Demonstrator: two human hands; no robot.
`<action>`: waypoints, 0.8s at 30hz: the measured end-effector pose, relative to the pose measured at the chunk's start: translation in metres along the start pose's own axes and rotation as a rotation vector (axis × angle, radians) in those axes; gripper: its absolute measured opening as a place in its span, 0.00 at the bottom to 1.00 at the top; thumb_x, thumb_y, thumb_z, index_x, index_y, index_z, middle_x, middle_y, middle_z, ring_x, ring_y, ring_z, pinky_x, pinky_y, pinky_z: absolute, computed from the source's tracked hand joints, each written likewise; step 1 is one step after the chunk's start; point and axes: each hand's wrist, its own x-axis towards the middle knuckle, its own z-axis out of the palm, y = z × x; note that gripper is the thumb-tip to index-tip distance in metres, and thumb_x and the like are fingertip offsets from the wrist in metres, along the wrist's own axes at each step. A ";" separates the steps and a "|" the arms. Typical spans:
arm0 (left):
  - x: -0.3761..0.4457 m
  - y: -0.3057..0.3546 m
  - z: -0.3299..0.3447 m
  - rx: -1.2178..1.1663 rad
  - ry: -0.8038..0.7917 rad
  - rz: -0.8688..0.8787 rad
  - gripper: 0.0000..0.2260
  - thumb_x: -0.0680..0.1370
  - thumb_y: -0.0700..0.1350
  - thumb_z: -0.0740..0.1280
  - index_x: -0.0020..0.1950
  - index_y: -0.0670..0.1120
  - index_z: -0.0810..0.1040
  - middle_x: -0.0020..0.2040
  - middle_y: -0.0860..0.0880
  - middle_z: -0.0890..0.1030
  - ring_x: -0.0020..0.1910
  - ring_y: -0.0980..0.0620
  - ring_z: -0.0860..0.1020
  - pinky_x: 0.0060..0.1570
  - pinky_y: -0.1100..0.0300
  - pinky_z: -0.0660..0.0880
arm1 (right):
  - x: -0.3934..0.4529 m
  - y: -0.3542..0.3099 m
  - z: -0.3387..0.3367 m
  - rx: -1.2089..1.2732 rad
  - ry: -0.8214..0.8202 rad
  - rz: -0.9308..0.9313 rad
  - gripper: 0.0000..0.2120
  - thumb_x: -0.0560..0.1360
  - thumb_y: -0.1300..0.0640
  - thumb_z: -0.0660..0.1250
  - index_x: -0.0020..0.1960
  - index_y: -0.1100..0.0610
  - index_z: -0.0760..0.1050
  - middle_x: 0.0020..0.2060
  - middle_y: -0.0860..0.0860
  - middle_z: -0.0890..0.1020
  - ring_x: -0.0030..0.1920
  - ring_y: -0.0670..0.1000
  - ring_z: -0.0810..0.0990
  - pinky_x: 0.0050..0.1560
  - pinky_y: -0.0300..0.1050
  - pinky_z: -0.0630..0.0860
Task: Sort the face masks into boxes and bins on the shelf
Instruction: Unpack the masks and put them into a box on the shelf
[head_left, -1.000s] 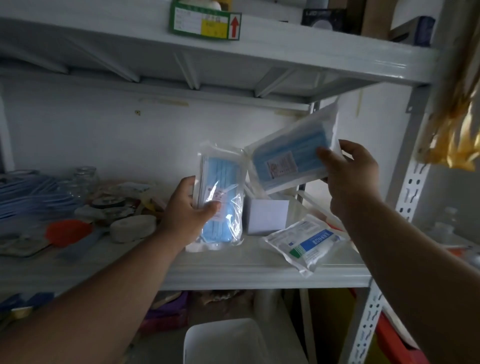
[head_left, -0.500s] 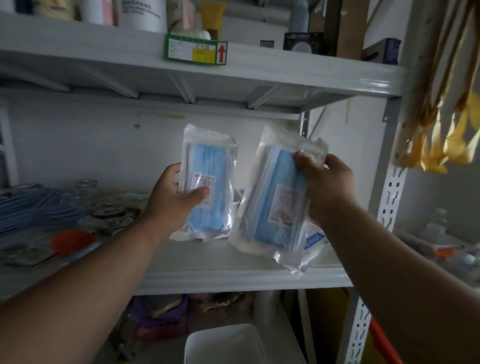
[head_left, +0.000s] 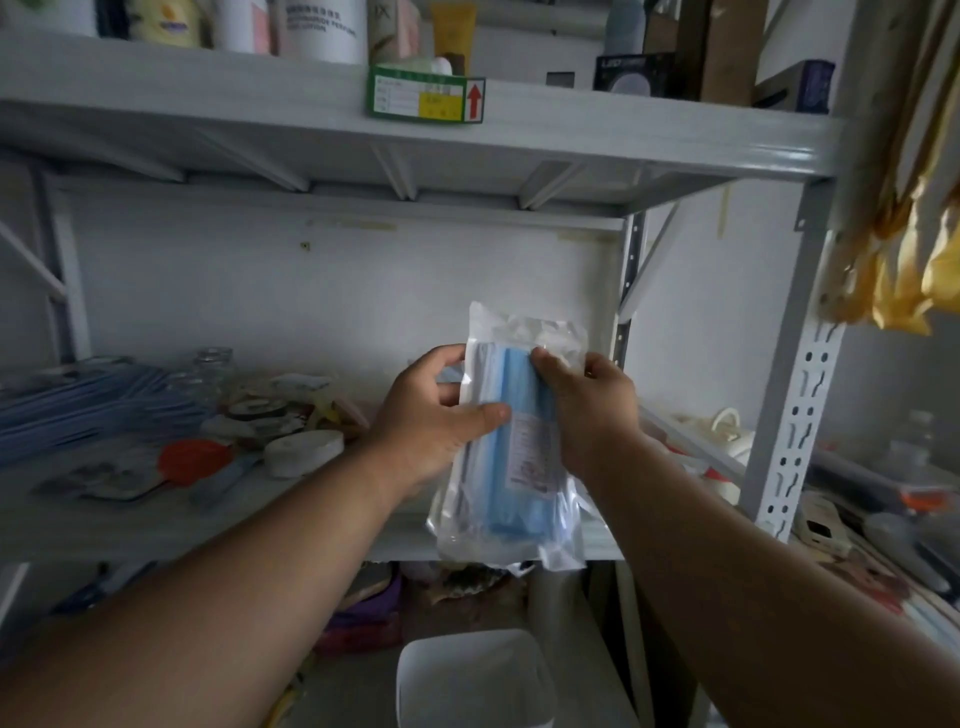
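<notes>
Both hands grip blue face masks sealed in clear plastic, the left hand (head_left: 431, 415) and right hand (head_left: 587, 410) holding the packets (head_left: 514, 457) upright before the shelf (head_left: 311, 525). Nothing looks sorted yet; a white bin (head_left: 472, 675) waits below.

The scene was dim and grey, with soft light from the right. The upper shelf (head_left: 571, 140) shaded the space beneath. Glare flecked the plastic pack (head_left: 519, 467). Straight posts bowed toward the edges; the near forearms and left clutter looked soft.
</notes>
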 end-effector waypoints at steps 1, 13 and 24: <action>-0.001 -0.002 -0.003 0.015 0.012 -0.008 0.29 0.73 0.38 0.82 0.70 0.51 0.76 0.53 0.45 0.89 0.51 0.43 0.89 0.55 0.38 0.85 | -0.003 0.002 -0.001 -0.001 -0.006 0.011 0.19 0.74 0.44 0.82 0.58 0.53 0.83 0.48 0.51 0.89 0.48 0.56 0.89 0.42 0.49 0.85; -0.034 -0.029 -0.030 -0.166 0.150 -0.022 0.27 0.73 0.39 0.79 0.71 0.45 0.78 0.56 0.42 0.88 0.55 0.41 0.87 0.54 0.44 0.85 | -0.053 0.023 0.005 -0.020 -0.264 0.160 0.40 0.72 0.44 0.84 0.76 0.55 0.70 0.60 0.56 0.86 0.49 0.55 0.91 0.50 0.58 0.88; -0.097 -0.062 -0.033 0.096 -0.027 -0.020 0.30 0.82 0.49 0.72 0.82 0.59 0.65 0.70 0.57 0.81 0.67 0.56 0.82 0.63 0.47 0.83 | -0.096 0.075 -0.019 -0.025 -0.444 0.024 0.23 0.80 0.54 0.76 0.72 0.42 0.76 0.58 0.51 0.88 0.54 0.57 0.90 0.53 0.63 0.87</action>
